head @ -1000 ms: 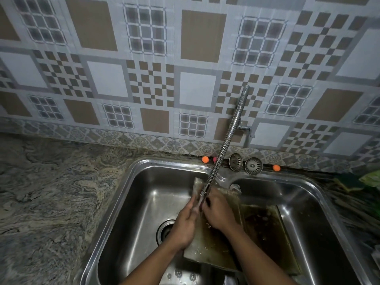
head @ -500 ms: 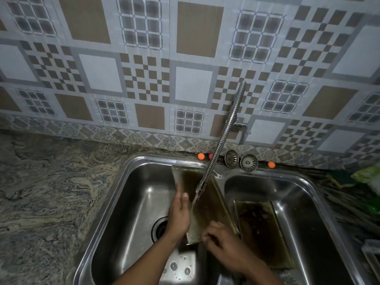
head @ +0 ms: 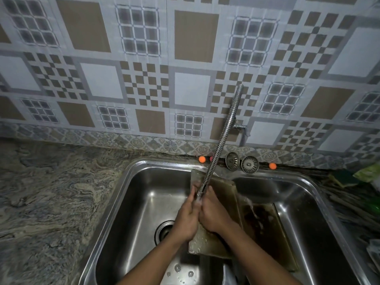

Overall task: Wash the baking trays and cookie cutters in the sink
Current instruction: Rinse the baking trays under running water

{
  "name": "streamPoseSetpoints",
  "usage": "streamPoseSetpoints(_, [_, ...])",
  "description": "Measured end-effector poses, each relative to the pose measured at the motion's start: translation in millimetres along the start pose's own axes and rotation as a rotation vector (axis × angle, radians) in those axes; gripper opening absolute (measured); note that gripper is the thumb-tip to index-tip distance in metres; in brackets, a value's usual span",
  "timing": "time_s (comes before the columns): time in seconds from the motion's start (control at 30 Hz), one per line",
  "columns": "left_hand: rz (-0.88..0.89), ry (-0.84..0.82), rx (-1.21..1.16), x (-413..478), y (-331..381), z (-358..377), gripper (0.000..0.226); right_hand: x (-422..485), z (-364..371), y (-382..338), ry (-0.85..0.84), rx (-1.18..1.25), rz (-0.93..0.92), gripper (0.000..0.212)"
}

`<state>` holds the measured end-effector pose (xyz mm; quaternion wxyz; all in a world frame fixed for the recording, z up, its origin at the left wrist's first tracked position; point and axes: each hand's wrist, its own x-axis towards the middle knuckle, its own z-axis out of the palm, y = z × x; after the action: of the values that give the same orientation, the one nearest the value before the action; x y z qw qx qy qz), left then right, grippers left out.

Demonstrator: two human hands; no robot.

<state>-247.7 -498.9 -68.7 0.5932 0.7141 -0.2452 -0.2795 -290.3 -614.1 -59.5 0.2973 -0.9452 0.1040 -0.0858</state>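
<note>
The baking tray (head: 223, 194) was found inside the sink (head: 164, 162), standing tilted over the divider between the two basins, its far corner raised toward the back rim and its near end low. The left hand (head: 188, 219) took the tray's left edge in its grip, fingers pointing away from the person. The right hand (head: 213, 214) lay palm down on the tray's brown face, its grip released and grasping nothing. Both hands met directly beneath the nozzle of the flexible tap hose (head: 221, 140), and water ran off the tray toward the right basin. A second tray (head: 265, 223), dark and soiled, lay flat in that right basin. The left basin showed its drain (head: 164, 231). Two sink strainers (head: 232, 161) stood on the back ledge between two orange balls (head: 202, 159). A marbled tabletop (head: 51, 192) surrounded the sink, with a green scouring pad (head: 341, 178) on its right side. A patterned tiled wall (head: 191, 89) rose behind.
</note>
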Motion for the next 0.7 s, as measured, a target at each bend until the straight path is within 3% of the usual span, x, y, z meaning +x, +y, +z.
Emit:
streamPoseSetpoints(0.07, [0.012,-0.018,-0.02,-1,-2,-3,0.056,4,-5,13,0.02,0.016,0.009,0.041])
streamPoseSetpoints(0.2, [-0.006,-0.006,-0.053,-1,2,11,0.037,14,-9,32,0.312,-0.112,0.45,0.033])
streamPoseSetpoints(0.3, [0.007,0.023,-0.08,-2,3,15,0.031,9,1,9,0.245,-0.008,0.174,0.025])
streamPoseSetpoints(0.37, [0.016,0.03,-0.099,-3,-1,10,0.032,1,5,20,0.138,-0.039,0.093,0.034])
streamPoseSetpoints(0.4, [0.019,0.037,-0.11,-2,-4,8,0.035,3,5,38,0.174,-0.07,0.165,0.042])
streamPoseSetpoints(0.5, [-0.006,0.01,-0.082,-4,-1,4,0.043,-5,-1,64,0.282,-0.095,0.613,0.054])
streamPoseSetpoints(0.53, [0.008,-0.004,-0.064,-3,2,6,0.044,-10,2,60,0.276,-0.061,0.639,0.054])
streamPoseSetpoints(0.63, [0.017,0.001,-0.097,3,10,11,0.063,-28,6,20,0.213,0.123,0.437,0.05])
streamPoseSetpoints(0.7, [-0.047,-0.01,-0.201,8,18,18,0.051,-36,6,-3,0.222,0.392,0.374,0.049])
